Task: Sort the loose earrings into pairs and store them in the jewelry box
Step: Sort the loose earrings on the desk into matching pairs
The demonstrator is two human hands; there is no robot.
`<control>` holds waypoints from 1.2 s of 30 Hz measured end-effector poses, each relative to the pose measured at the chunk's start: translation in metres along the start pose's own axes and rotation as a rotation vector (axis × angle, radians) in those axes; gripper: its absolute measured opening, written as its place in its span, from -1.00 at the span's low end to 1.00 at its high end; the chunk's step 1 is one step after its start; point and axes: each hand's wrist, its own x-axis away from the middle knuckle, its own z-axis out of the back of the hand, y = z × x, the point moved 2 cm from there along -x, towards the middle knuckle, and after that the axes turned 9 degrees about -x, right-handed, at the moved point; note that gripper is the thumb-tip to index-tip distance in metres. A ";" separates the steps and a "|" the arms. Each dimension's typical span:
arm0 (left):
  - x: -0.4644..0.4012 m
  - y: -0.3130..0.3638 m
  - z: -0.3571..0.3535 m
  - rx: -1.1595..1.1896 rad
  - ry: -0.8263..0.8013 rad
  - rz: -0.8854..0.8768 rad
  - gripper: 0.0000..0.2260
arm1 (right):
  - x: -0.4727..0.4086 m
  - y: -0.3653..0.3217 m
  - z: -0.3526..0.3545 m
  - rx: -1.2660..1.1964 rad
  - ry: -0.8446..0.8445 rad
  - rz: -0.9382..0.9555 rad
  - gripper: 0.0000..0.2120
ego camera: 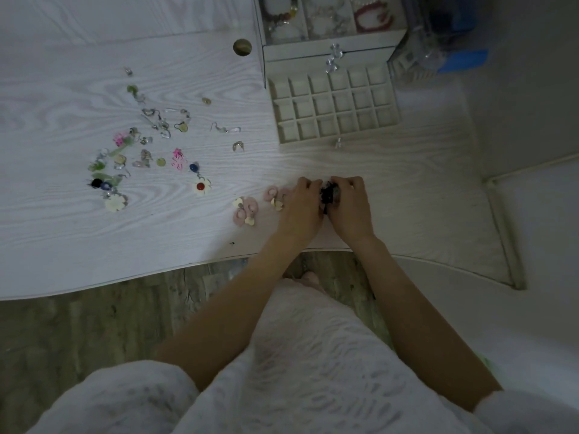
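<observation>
Both hands meet near the table's front edge. My left hand (302,205) and my right hand (349,205) pinch a small black earring piece (328,193) between them; its shape is mostly hidden by fingers. Just left of my left hand lie pink earrings with cream petals (246,211), with another pink pair (275,195) partly under my fingers. A scatter of several loose earrings (147,142) covers the table's left half, including two white flowers with red centres (202,185). The jewelry box's open drawer (335,104) shows empty square compartments.
The white jewelry box (329,53) stands at the back with bracelets in its top tray (282,14). A round cable hole (242,46) is in the table beside it. Clear and blue containers (438,42) stand to the right. The wooden floor lies below the table edge.
</observation>
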 end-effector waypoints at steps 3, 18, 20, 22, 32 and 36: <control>0.004 -0.003 0.002 0.026 0.030 0.022 -0.68 | 0.001 -0.002 -0.002 0.003 0.004 0.039 -0.58; 0.044 -0.116 0.108 0.013 0.348 0.074 -0.82 | -0.010 -0.087 -0.019 0.235 -0.136 0.510 -0.72; 0.050 -0.150 0.113 0.006 0.380 0.190 -0.82 | -0.028 -0.106 -0.036 0.250 -0.170 0.552 -0.70; 0.057 -0.179 0.114 0.005 0.385 0.291 -0.79 | -0.045 -0.120 -0.057 0.285 -0.185 0.588 -0.68; 0.083 -0.237 0.109 0.123 0.593 0.713 -0.60 | -0.032 -0.153 -0.145 0.206 -0.409 0.548 -0.59; 0.089 -0.262 0.107 0.216 0.624 0.836 -0.46 | -0.027 -0.151 -0.159 0.217 -0.374 0.498 -0.75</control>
